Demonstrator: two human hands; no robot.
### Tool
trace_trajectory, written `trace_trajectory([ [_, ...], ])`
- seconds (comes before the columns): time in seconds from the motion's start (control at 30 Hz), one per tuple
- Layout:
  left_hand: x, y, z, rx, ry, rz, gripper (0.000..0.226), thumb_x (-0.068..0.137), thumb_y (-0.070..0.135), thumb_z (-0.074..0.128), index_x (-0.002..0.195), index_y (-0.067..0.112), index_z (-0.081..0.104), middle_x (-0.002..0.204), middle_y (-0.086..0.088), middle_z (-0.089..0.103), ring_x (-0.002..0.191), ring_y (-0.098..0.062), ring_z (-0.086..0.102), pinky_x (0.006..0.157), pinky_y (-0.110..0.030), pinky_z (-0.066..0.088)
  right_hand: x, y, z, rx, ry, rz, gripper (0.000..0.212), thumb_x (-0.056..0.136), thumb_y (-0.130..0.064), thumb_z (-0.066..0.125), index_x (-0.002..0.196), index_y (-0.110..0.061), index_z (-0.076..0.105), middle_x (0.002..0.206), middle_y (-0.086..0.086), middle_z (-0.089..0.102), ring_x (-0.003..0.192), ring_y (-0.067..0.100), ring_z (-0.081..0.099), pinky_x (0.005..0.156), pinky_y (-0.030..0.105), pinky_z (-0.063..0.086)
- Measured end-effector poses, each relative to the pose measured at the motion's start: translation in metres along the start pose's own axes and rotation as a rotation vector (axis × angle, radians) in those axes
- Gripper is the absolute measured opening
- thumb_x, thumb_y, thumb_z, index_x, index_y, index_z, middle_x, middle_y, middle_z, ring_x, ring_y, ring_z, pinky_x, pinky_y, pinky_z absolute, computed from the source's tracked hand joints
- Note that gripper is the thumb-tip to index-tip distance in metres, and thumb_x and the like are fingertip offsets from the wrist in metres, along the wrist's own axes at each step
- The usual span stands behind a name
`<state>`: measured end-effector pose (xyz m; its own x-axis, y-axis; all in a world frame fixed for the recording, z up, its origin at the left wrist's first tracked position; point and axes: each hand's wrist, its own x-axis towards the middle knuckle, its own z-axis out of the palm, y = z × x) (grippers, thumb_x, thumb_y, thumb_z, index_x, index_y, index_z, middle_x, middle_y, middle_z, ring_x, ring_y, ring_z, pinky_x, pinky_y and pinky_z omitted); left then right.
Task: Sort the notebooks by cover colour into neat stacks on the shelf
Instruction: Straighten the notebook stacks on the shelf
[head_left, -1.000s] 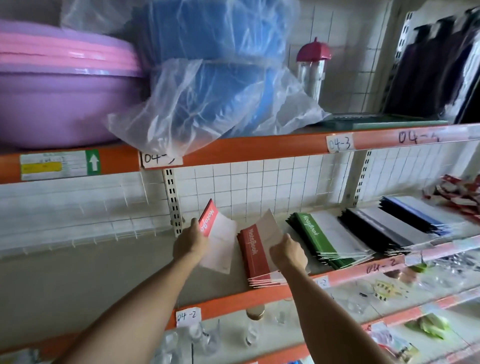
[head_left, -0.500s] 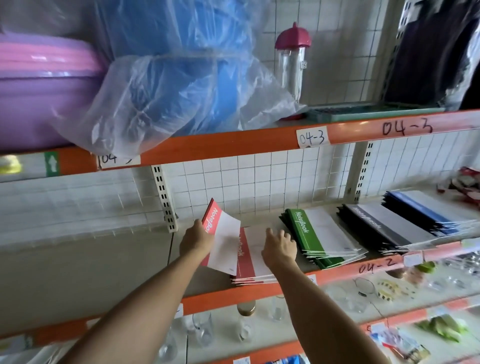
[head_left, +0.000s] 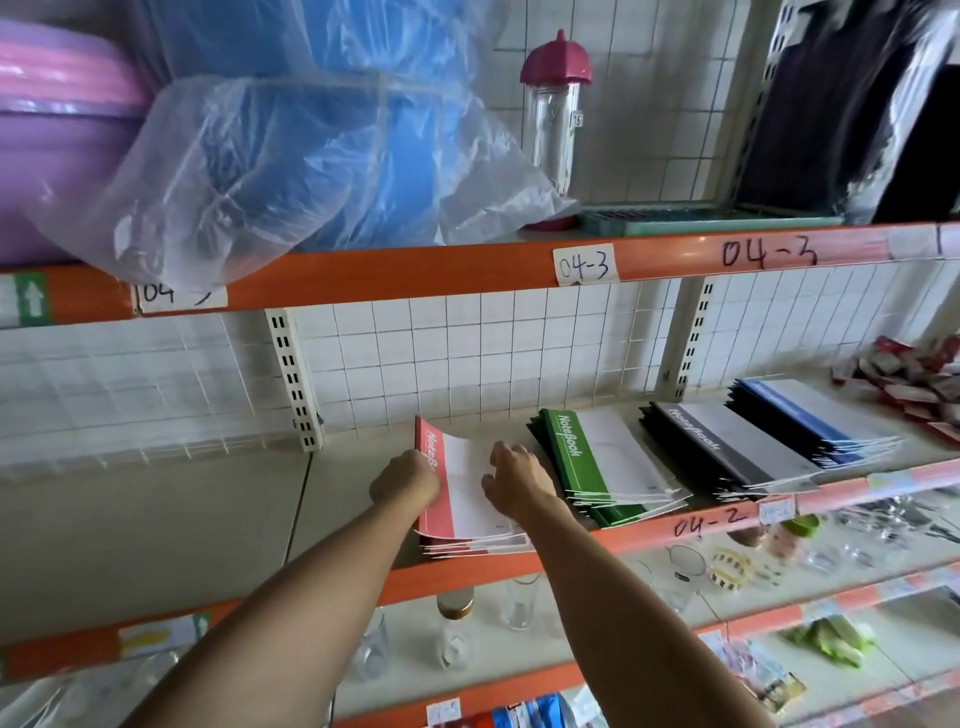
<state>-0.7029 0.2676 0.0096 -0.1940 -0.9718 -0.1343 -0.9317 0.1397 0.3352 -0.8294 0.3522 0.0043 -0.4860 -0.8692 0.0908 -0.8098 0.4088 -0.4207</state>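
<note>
Red notebook laid on the red stack.

The left hand (head_left: 405, 480) gripped the red notebook (head_left: 457, 483) by its spine edge atop the red stack (head_left: 475, 545) on the shelf (head_left: 727, 519); the right hand (head_left: 514, 480) rested on its cover, fingers spread.

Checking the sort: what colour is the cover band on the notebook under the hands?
Red, with a white panel beside it, on the top notebook; only the head view shows it.

Red notebk (head_left: 447, 483) (white panel); green stack (head_left: 597, 467).
</note>
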Motion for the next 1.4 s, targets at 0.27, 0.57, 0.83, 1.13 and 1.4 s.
trace_trajectory([
  [0.27,-0.002,-0.009,0.028,0.242,-0.047,0.102,0.058,0.097,0.048,0.053,0.141,0.012,0.044,0.143,-0.011,0.051,0.114,-0.031,0.062,0.093,-0.042,0.053,-0.012,0.011,0.002,-0.077,-0.035,-0.029,0.044,0.091,-0.037,0.058,0.128,-0.013,0.051,0.132,0.011,0.051,0.121,0.030,0.048,0.098,0.038,0.044],
  [0.57,0.022,-0.078,-0.011,0.240,0.035,0.340,0.051,0.096,0.044,0.052,0.138,0.017,0.040,0.136,-0.010,0.051,0.125,-0.031,0.049,0.097,-0.041,0.044,-0.013,-0.054,0.024,-0.043,-0.056,-0.101,0.064,0.089,-0.041,0.061,0.143,-0.015,0.040,0.146,0.008,0.043,0.133,0.029,0.040,0.112,0.040,0.033],
  [0.83,0.036,-0.245,-0.075,0.307,0.092,0.254,0.058,0.095,0.050,0.049,0.144,0.020,0.039,0.138,-0.008,0.054,0.127,-0.030,0.048,0.101,-0.041,0.042,-0.026,-0.192,0.103,-0.030,-0.184,-0.259,0.065,0.089,-0.045,0.058,0.144,-0.016,0.039,0.150,0.008,0.041,0.138,0.028,0.037,0.113,0.041,0.032],
  [1.13,0.026,-0.473,-0.153,0.294,0.135,-0.033,0.043,0.090,0.051,0.053,0.117,0.018,0.055,0.122,-0.011,0.063,0.117,-0.032,0.055,0.095,-0.039,0.047,-0.066,-0.389,0.200,-0.058,-0.349,-0.471,0.065,0.089,-0.044,0.060,0.144,-0.014,0.041,0.148,0.009,0.042,0.137,0.029,0.037,0.112,0.039,0.031],
  [1.4,0.024,-0.626,-0.174,0.269,0.074,-0.242,0.070,0.092,0.066,0.014,0.131,0.020,0.049,0.130,-0.011,0.055,0.121,-0.034,0.052,0.101,-0.045,0.041,-0.109,-0.515,0.267,-0.059,-0.393,-0.579,0.061,0.091,-0.039,0.058,0.144,-0.015,0.041,0.149,0.007,0.041,0.136,0.028,0.039,0.111,0.038,0.030],
])
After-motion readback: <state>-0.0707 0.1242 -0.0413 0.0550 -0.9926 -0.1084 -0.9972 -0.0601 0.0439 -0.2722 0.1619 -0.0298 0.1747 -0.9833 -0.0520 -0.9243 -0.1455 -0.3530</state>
